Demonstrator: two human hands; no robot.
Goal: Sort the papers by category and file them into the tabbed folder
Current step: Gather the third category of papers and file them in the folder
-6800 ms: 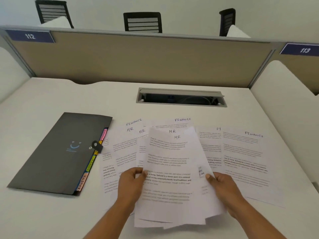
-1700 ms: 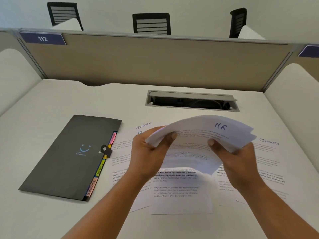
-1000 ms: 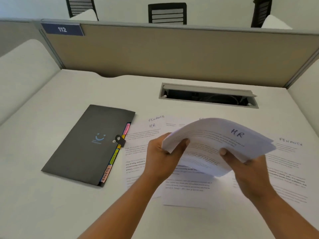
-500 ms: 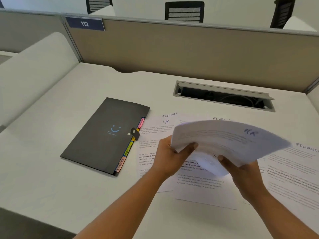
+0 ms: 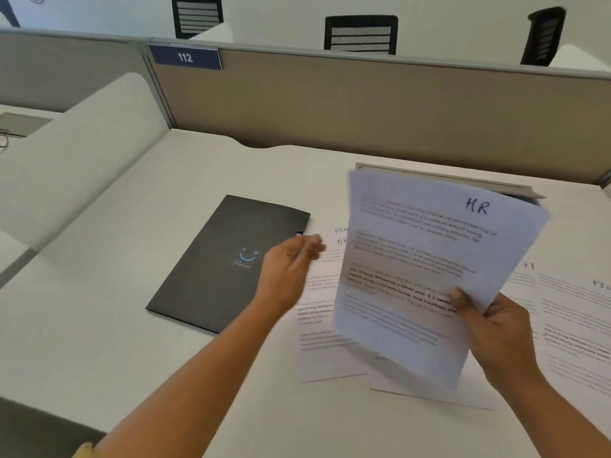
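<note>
My right hand (image 5: 496,328) grips a stack of white sheets marked HR (image 5: 426,266) by its lower right edge and holds it raised and tilted above the desk. My left hand (image 5: 291,266) is off the stack, blurred, fingers loosely extended, hovering over the right edge of the dark grey tabbed folder (image 5: 218,262). The folder lies shut on the desk with a smiley logo on its cover; my hand hides its tabs and clasp. More papers marked FINANCE and HR (image 5: 330,312) lie spread on the desk under and right of the stack.
A beige partition (image 5: 363,104) with a blue 112 sign (image 5: 185,57) closes off the back of the white desk (image 5: 115,325). A grey cable tray flap (image 5: 446,178) sits behind the raised stack. Black chairs (image 5: 360,34) stand beyond the partition.
My left hand has let go of the HR stack and moved left to the folder's edge. My right hand alone has tipped the stack more upright. The view has swung left.
</note>
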